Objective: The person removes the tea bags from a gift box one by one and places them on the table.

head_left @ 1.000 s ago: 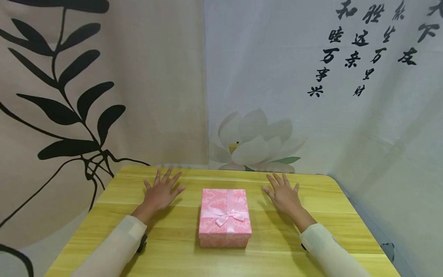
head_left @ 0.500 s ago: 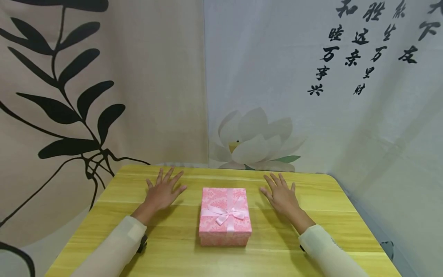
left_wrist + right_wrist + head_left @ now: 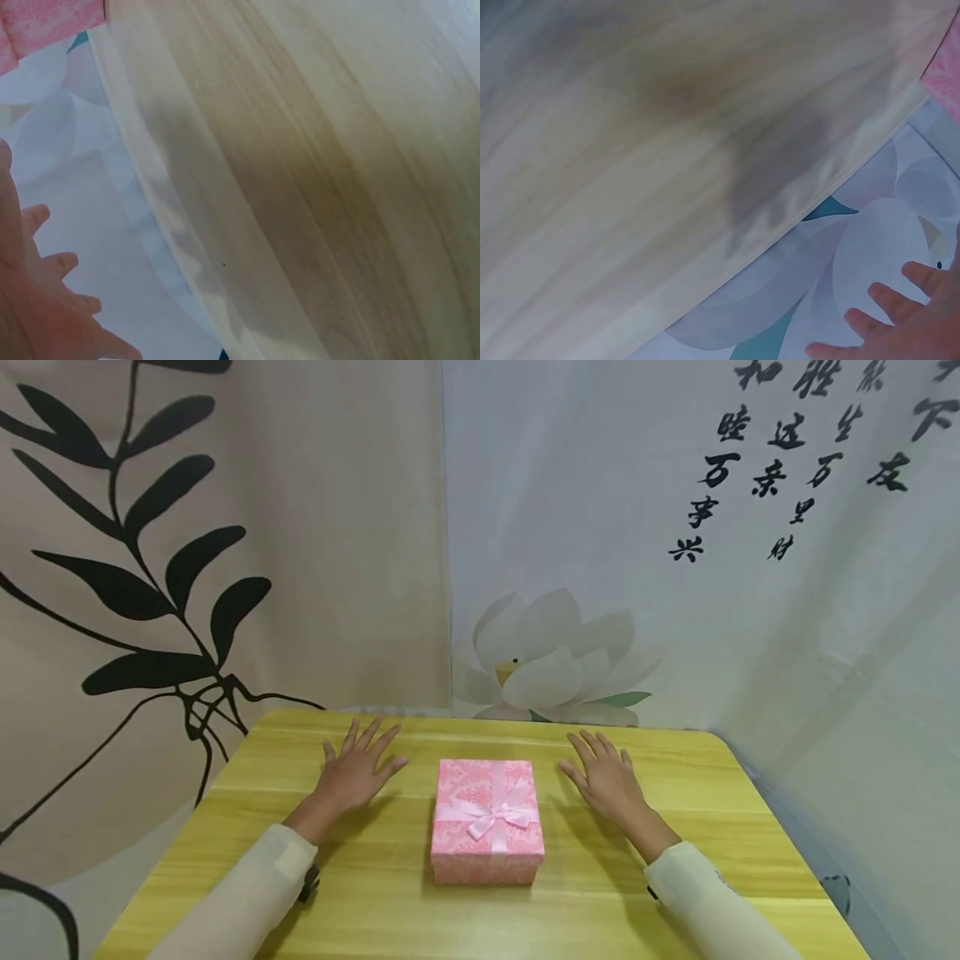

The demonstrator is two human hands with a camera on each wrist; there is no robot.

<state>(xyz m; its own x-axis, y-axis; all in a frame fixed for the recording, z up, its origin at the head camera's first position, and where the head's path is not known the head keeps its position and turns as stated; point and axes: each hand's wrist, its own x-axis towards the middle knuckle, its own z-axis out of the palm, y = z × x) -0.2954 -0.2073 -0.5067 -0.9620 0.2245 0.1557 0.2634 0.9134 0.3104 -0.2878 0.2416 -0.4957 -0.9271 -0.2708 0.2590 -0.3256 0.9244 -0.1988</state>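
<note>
The left hand [image 3: 352, 777] and right hand [image 3: 611, 787] hover over the worktop [image 3: 375, 910], fingers spread, holding nothing. Between them, wristward of the fingertips, the pink box [image 3: 487, 847] sits flat, seemingly centred for equal reach. Its bow [image 3: 498, 821] faces up; its long axis apparently runs forward between the fingers.
</note>
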